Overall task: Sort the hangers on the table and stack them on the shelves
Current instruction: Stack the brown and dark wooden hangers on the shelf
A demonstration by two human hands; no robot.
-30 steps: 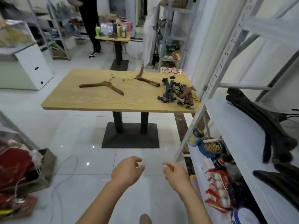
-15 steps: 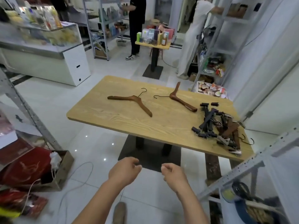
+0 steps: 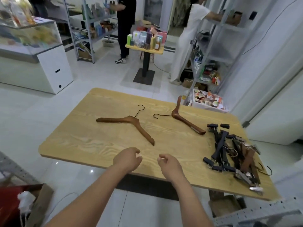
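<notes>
The tabletop (image 3: 98, 145) has been approached, and the left hand (image 3: 127, 159) and right hand (image 3: 168, 163) are now raised over its near edge, fingers loosely curled and empty. A wooden hanger (image 3: 129, 120) lies just ahead, a second hanger (image 3: 186, 122) beyond it and a hanger pile (image 3: 218, 145) to the right. A pickup is expected next.

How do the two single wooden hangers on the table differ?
The left hanger has its hook pointing towards the far edge of the table; the right hanger has its hook pointing left. The right hanger nearly reaches the clip-hanger pile; the left hanger lies well apart from it. Both are brown wood, lying flat.
</notes>
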